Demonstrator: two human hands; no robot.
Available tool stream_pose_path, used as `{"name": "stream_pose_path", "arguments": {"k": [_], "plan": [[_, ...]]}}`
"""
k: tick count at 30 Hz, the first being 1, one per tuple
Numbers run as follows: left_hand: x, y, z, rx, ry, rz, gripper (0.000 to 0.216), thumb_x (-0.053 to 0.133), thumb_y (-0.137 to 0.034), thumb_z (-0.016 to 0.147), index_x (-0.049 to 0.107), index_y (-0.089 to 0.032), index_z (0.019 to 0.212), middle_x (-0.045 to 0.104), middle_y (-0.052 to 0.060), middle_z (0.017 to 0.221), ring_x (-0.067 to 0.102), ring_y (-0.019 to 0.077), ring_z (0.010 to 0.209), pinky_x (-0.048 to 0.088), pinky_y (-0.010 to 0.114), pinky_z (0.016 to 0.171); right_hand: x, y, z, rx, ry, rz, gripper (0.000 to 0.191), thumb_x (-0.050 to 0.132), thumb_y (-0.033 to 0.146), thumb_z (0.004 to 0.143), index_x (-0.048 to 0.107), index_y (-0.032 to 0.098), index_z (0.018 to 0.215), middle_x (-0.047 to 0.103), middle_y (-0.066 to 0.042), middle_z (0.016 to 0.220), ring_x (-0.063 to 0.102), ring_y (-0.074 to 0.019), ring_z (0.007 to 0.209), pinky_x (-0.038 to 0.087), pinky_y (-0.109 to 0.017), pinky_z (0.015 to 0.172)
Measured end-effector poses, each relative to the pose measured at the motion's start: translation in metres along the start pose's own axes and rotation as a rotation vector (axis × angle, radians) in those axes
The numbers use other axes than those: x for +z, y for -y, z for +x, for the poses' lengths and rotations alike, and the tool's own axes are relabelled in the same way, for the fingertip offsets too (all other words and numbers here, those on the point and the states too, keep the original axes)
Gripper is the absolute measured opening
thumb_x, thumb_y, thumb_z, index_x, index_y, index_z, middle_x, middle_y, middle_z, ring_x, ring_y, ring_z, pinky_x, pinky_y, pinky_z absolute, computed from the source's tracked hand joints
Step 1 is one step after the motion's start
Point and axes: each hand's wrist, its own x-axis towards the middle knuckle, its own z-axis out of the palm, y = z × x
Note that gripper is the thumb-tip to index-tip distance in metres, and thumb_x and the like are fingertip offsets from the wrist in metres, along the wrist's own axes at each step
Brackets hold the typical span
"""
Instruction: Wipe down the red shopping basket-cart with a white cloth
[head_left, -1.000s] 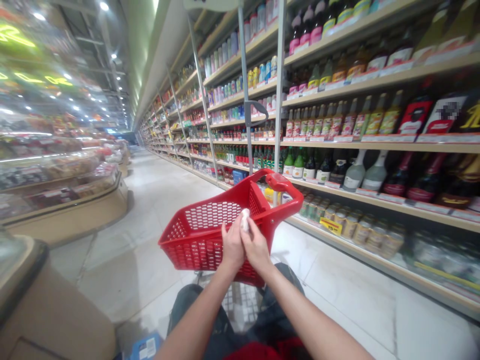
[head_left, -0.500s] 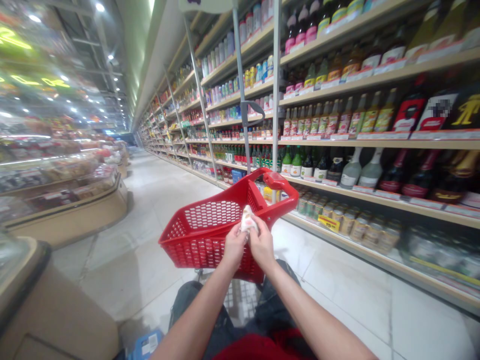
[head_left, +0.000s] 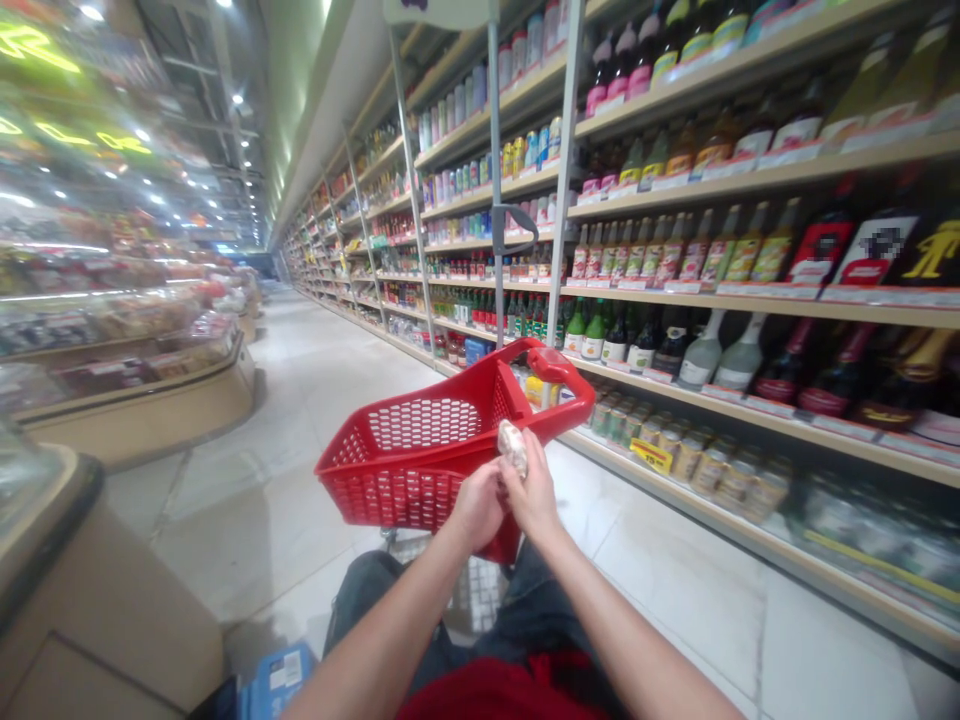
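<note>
A small, crumpled white wad [head_left: 511, 447], possibly tissue or a wrapper, sticks up between my hands. My right hand [head_left: 534, 492] is closed around it, fingers along its right side. My left hand [head_left: 478, 506] is closed just below, its fingertips meeting the right hand at the wad's lower end, where the grip is partly hidden. Directly behind the hands stands a red plastic shopping cart [head_left: 405, 465] with perforated walls. Its red handle [head_left: 566, 385] is beyond my right hand, and neither hand grips it.
Tall shelves [head_left: 675, 290] of bottles and cans line the right side. A beige display counter [head_left: 142, 400] and a nearer rounded counter [head_left: 112, 590] stand left. A blue box [head_left: 277, 680] lies at lower left. The tiled aisle [head_left: 292, 350] runs ahead.
Both hands have shifted slightly right and lower with the white wad, which now tilts left at its top. The left hand has slid down to the wad's lower end.
</note>
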Motion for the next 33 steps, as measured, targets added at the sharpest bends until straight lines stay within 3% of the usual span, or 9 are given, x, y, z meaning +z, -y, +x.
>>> {"name": "stream_pose_path", "arguments": {"k": [4, 8, 12, 16, 20, 22, 26, 33], "plan": [[0.017, -0.003, -0.005, -0.005, 0.061, 0.013, 0.037, 0.047, -0.039, 0.078, 0.062, -0.015, 0.102, 0.068, 0.008, 0.096, 0.06, 0.02, 0.095, 0.043, 0.035, 0.092, -0.008, -0.007, -0.004, -0.042, -0.041, -0.053, 0.062, 0.044, 0.039, 0.085, 0.026, 0.012, 0.138, 0.031, -0.017, 0.141, 0.028, -0.0266, 0.131, 0.028, -0.05, 0.106], [0.027, -0.003, -0.006, -0.061, 0.059, 0.049, 0.039, 0.051, -0.045, 0.076, 0.062, -0.016, 0.099, 0.067, 0.008, 0.095, 0.06, 0.0209, 0.096, 0.043, 0.035, 0.092, -0.015, -0.015, -0.005, -0.133, -0.069, -0.12, 0.059, 0.04, 0.031, 0.086, 0.021, 0.015, 0.14, 0.03, -0.015, 0.142, 0.025, -0.0245, 0.133, 0.029, -0.05, 0.106], [0.031, 0.003, 0.001, -0.058, 0.018, 0.104, 0.033, 0.052, -0.04, 0.076, 0.063, -0.017, 0.096, 0.067, 0.008, 0.094, 0.061, 0.0195, 0.093, 0.047, 0.034, 0.085, -0.028, -0.025, -0.001, -0.225, -0.041, -0.161, 0.054, 0.037, 0.019, 0.083, 0.031, 0.021, 0.137, 0.034, -0.01, 0.141, 0.033, -0.0211, 0.13, 0.034, -0.045, 0.104], [0.025, 0.014, 0.011, 0.053, -0.036, 0.538, 0.032, 0.059, -0.028, 0.072, 0.061, -0.017, 0.101, 0.066, 0.008, 0.1, 0.061, 0.0204, 0.092, 0.046, 0.037, 0.085, -0.057, -0.031, 0.025, -0.313, -0.065, -0.208, 0.051, 0.036, 0.012, 0.079, 0.045, 0.024, 0.127, 0.04, -0.008, 0.137, 0.038, -0.0203, 0.126, 0.037, -0.042, 0.102], [0.006, 0.021, 0.013, 0.372, -0.136, 1.116, 0.043, 0.059, -0.018, 0.068, 0.058, -0.016, 0.11, 0.059, 0.011, 0.116, 0.056, 0.0232, 0.105, 0.042, 0.039, 0.095, -0.093, -0.035, 0.07, -0.326, -0.271, -0.298, 0.049, 0.036, 0.013, 0.079, 0.046, 0.022, 0.127, 0.037, -0.009, 0.14, 0.033, -0.0205, 0.13, 0.032, -0.043, 0.104], [-0.003, 0.023, 0.011, 0.482, -0.13, 1.36, 0.046, 0.055, -0.015, 0.07, 0.054, -0.014, 0.116, 0.053, 0.014, 0.125, 0.049, 0.0248, 0.116, 0.036, 0.041, 0.101, -0.102, -0.039, 0.088, -0.307, -0.283, -0.345, 0.049, 0.037, 0.012, 0.079, 0.047, 0.022, 0.126, 0.036, -0.009, 0.14, 0.032, -0.0209, 0.13, 0.032, -0.043, 0.104], [-0.011, 0.024, 0.009, 0.576, -0.088, 1.73, 0.051, 0.052, -0.012, 0.071, 0.048, -0.013, 0.122, 0.043, 0.017, 0.135, 0.037, 0.0283, 0.126, 0.026, 0.051, 0.105, -0.096, -0.051, 0.093, -0.345, -0.155, -0.377, 0.045, 0.035, 0.013, 0.082, 0.051, 0.023, 0.123, 0.04, -0.006, 0.138, 0.033, -0.0206, 0.13, 0.032, -0.044, 0.104], [-0.015, 0.028, 0.003, 0.528, -0.07, 1.936, 0.053, 0.05, -0.013, 0.072, 0.045, -0.015, 0.124, 0.036, 0.014, 0.141, 0.028, 0.0268, 0.132, 0.018, 0.054, 0.107, -0.063, -0.07, 0.039, -0.526, -0.002, -0.275, 0.039, 0.037, 0.013, 0.086, 0.056, 0.024, 0.118, 0.046, -0.006, 0.134, 0.033, -0.0202, 0.13, 0.03, -0.046, 0.106]]}}
